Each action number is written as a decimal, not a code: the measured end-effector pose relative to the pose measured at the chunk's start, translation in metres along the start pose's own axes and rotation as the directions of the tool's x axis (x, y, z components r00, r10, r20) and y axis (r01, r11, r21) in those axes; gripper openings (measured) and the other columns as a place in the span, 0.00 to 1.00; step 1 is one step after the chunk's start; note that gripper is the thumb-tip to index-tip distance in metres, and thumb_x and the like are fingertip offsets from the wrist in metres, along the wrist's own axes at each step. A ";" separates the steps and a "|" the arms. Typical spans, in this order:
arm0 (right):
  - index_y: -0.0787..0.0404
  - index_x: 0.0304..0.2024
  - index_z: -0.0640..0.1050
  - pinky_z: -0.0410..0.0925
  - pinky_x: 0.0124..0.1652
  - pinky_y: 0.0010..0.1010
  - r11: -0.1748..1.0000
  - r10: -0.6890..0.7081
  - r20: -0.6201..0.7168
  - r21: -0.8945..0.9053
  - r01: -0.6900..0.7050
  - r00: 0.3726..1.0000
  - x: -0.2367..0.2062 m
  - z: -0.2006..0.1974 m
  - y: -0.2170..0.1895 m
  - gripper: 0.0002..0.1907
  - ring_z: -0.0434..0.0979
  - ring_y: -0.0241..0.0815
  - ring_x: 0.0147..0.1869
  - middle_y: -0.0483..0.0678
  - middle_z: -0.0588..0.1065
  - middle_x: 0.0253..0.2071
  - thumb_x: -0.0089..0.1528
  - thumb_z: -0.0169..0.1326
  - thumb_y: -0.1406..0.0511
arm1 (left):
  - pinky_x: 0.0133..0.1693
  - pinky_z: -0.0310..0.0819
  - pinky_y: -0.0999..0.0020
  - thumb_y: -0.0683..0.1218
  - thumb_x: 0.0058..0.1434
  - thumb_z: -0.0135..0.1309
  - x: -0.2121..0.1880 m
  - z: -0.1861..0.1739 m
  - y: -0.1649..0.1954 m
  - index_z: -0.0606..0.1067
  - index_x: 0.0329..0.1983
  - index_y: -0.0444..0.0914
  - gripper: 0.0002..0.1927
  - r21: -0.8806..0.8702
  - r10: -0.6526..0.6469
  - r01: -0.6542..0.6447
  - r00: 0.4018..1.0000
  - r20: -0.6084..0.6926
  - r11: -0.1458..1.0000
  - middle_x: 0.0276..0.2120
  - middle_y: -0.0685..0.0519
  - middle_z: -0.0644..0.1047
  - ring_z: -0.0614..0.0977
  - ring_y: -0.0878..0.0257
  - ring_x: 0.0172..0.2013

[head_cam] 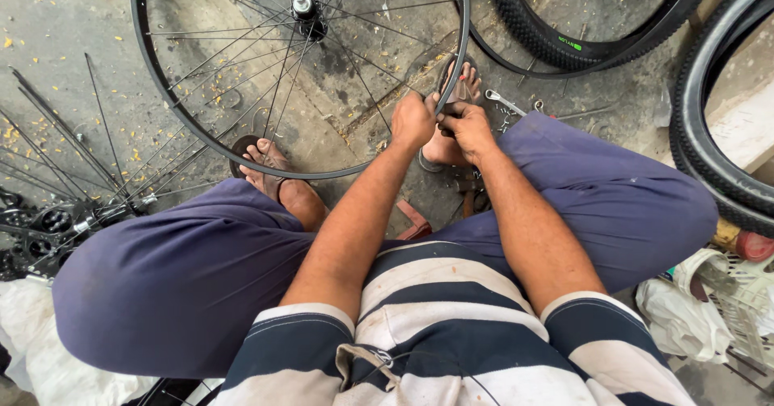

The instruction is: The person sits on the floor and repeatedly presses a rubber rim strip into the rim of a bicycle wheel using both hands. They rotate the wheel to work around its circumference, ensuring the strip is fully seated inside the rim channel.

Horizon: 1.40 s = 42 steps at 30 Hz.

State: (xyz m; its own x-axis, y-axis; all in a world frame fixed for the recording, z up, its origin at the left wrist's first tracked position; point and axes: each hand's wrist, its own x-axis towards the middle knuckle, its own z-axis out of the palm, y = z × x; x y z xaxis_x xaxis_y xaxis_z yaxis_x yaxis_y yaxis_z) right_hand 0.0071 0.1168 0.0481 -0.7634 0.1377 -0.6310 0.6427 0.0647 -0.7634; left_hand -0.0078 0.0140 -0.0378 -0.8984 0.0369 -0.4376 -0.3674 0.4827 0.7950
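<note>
Two hands on the wheel rim (161,91): your left hand (413,120) fingers clamped on it, right hand (468,128) fingers pinched at its edge, wrench (504,101) nearby on the floor.

Bike repair workshop, floor-level setup: spoked wheel rim (242,75) at upper centre, loose tyres (564,39) upper right, loose spokes and hubs (56,212) at left, wrench (504,101) on stained concrete floor (64,27).

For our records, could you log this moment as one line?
left hand: grips wheel rim | right hand: at rim, fingers curled | wrench: on ground
</note>
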 end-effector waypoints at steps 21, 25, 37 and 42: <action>0.67 0.38 0.82 0.68 0.31 0.23 0.998 -0.047 0.023 -0.038 0.048 0.999 -0.001 0.003 0.007 0.02 0.74 0.31 0.30 0.43 0.77 0.30 0.64 0.59 0.73 | 0.43 0.73 0.45 0.57 0.64 0.54 -0.003 -0.001 -0.007 0.75 0.35 0.31 0.22 -0.115 0.026 -0.024 1.000 0.011 0.993 0.35 0.34 0.80 0.81 0.37 0.40; 0.67 0.38 0.82 0.68 0.30 0.22 0.998 -0.020 0.006 -0.057 0.020 1.000 0.001 0.002 0.010 0.02 0.74 0.31 0.29 0.44 0.77 0.30 0.63 0.60 0.73 | 0.44 0.74 0.46 0.55 0.63 0.53 0.002 -0.003 -0.008 0.77 0.37 0.32 0.19 -0.134 0.035 -0.028 0.998 0.050 0.991 0.36 0.35 0.81 0.82 0.37 0.42; 0.65 0.39 0.80 0.69 0.29 0.22 0.998 0.057 -0.039 0.042 -0.055 0.998 0.017 -0.002 0.006 0.02 0.74 0.32 0.29 0.43 0.76 0.29 0.63 0.59 0.72 | 0.50 0.73 0.51 0.44 0.48 0.52 -0.015 -0.046 -0.017 0.70 0.53 0.31 0.27 0.465 0.488 -0.248 0.703 -0.518 0.850 0.49 0.37 0.76 0.81 0.37 0.49; 0.66 0.38 0.80 0.66 0.27 0.23 0.999 -0.022 -0.078 0.043 0.025 0.997 0.018 0.001 0.005 0.02 0.73 0.32 0.27 0.43 0.76 0.28 0.63 0.59 0.72 | 0.46 0.75 0.50 0.52 0.62 0.60 -0.013 -0.055 -0.042 0.72 0.49 0.32 0.21 -0.045 -0.108 0.117 0.980 0.168 0.992 0.39 0.39 0.79 0.81 0.44 0.41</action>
State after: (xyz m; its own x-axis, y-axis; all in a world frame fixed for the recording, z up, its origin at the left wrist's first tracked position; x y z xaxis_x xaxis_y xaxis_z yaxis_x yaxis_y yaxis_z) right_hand -0.0034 0.1191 0.0325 -0.7698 0.2133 -0.6016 0.6200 0.0260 -0.7842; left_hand 0.0056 -0.0545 -0.0424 -0.8003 0.1313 -0.5851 -0.4803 0.4438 0.7565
